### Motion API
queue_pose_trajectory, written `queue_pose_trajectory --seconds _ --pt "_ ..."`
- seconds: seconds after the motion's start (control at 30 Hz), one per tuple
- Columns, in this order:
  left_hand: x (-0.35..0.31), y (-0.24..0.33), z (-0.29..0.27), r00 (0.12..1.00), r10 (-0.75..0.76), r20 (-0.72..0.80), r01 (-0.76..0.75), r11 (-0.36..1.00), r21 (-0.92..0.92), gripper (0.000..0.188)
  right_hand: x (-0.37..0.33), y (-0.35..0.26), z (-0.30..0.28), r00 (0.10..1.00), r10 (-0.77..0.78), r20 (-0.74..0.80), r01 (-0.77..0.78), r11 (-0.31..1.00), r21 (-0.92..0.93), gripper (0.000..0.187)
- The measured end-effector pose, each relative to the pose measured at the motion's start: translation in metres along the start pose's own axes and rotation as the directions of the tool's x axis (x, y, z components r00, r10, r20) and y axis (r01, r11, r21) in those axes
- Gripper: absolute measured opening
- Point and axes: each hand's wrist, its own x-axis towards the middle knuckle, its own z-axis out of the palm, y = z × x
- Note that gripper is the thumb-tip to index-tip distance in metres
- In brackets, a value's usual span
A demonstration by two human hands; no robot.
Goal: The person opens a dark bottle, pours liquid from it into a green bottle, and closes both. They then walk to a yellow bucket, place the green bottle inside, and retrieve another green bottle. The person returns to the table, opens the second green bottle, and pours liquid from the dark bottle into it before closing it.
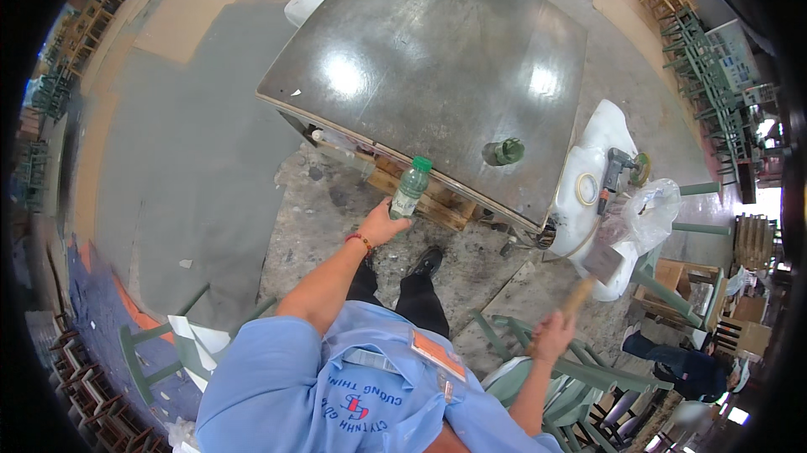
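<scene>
My left hand [385,223] is closed around a clear plastic bottle [408,191] with a green cap, held upright just off the near edge of a large dark table [403,50]. My right hand [552,334] is wrapped round the handle of a wooden-handled tool [579,295] with a broad, flat, greyish head. Motion blurs the tool, so I cannot tell whether it is a brush or a scraper. Its head appears in front of a white chair [618,125] beside the table. A green glass jar [508,151] lies on the tabletop near its right side.
A power tool [616,174], a tape roll [587,188] and a clear plastic bag [651,213] rest on the white chair. Green chair frames [580,377] stand close to my right arm. A wooden pallet [433,201] sits under the table. Another person [685,367] is at the right.
</scene>
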Motion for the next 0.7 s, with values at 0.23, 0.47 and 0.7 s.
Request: queue_pose_trajectory --seconds 0.23,0.47,0.7 --pt "-0.003 0.007 -0.019 0.999 -0.035 0.027 0.033 0.997 0.063 0.089 -0.031 -0.012 0.152 0.775 -0.244 0.583 0.447 0.864 -0.233 0.053" --pt "0.0 0.003 -0.023 0.999 -0.007 0.05 0.004 0.999 0.043 0.081 -0.019 -0.034 0.23 0.59 -0.326 0.739 0.71 0.645 -0.282 0.054" --pt "0.001 0.002 -0.033 0.996 -0.021 0.087 0.019 1.0 0.02 0.084 -0.01 -0.038 0.234 0.489 -0.507 0.71 0.793 0.597 -0.12 0.052"
